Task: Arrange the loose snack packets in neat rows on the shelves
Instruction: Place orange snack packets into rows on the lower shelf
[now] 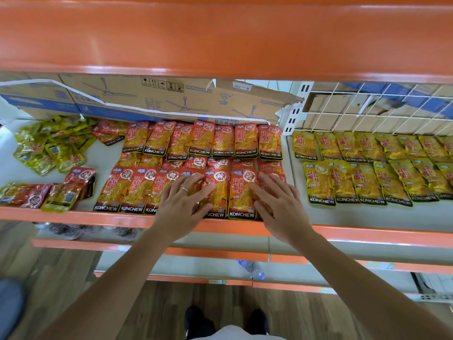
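Observation:
Red KONCHEW snack packets lie in a front row [241,195] and a back row [201,139] on the grey shelf [103,155]. My left hand [182,204] lies flat with straight fingers on packets in the front row. My right hand [277,204] presses flat on the packets at that row's right end. Loose yellow packets [49,143] are heaped at the back left. A few loose red and yellow packets [49,192] lie at the front left. Yellow packets [367,168] sit in two rows on the right bay.
A flattened cardboard box [152,99] leans along the back of the shelf. A white wire grid [380,111] stands behind the right bay. An orange shelf edge [220,40] hangs above. Lower shelves hold metal scourers [73,230] and a plastic bottle [252,268].

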Available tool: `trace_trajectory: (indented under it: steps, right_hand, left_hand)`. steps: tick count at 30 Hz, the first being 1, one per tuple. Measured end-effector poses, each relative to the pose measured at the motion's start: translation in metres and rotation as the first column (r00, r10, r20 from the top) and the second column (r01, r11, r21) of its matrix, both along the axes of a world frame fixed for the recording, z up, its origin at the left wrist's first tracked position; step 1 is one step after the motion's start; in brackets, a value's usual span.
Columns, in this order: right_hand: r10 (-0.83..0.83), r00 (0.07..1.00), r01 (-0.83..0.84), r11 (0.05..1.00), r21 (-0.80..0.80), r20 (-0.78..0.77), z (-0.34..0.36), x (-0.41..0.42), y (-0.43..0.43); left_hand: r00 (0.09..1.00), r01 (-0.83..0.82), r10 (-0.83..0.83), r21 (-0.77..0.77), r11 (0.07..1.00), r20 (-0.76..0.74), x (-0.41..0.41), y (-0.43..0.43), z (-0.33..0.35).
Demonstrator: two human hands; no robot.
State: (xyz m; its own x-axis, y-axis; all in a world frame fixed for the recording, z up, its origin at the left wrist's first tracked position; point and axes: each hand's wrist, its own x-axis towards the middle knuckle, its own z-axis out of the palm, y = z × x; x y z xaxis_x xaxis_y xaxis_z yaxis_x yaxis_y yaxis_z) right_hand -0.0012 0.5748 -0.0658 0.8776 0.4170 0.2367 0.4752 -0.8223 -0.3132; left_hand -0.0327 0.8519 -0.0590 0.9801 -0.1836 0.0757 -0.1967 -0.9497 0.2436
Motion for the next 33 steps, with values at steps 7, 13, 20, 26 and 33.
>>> trace_trajectory:
  steps: [7,13,20,26,33]
  right_hand:
    - [-0.211,0.973,0.226,0.956,0.186,-0.099,0.004,0.0,0.001]
    - [-0.231,0.965,0.255,0.931,0.259,-0.122,0.004,-0.001,0.002]
    - [-0.227,0.964,0.251,0.949,0.193,-0.138,0.002,0.001,0.002]
    - [-0.235,0.963,0.255,0.953,0.163,-0.133,0.003,0.0,0.003]
    - [-0.219,0.967,0.234,0.965,0.119,-0.131,0.008,-0.001,0.0]
  left_hand:
    - [1.0,0.001,-0.001,-0.004,1.0,-0.009,-0.001,0.0,-0.001]
    - [0.985,-0.166,0.168,-0.336,0.927,-0.024,-0.004,0.001,0.007]
    - [0.995,-0.101,0.1,-0.346,0.933,-0.02,-0.002,0.006,0.002]
    - [0.997,-0.073,0.074,-0.345,0.936,-0.009,-0.004,0.007,0.001]
    - [0.981,-0.174,0.194,-0.358,0.917,0.022,-0.017,-0.004,0.011]
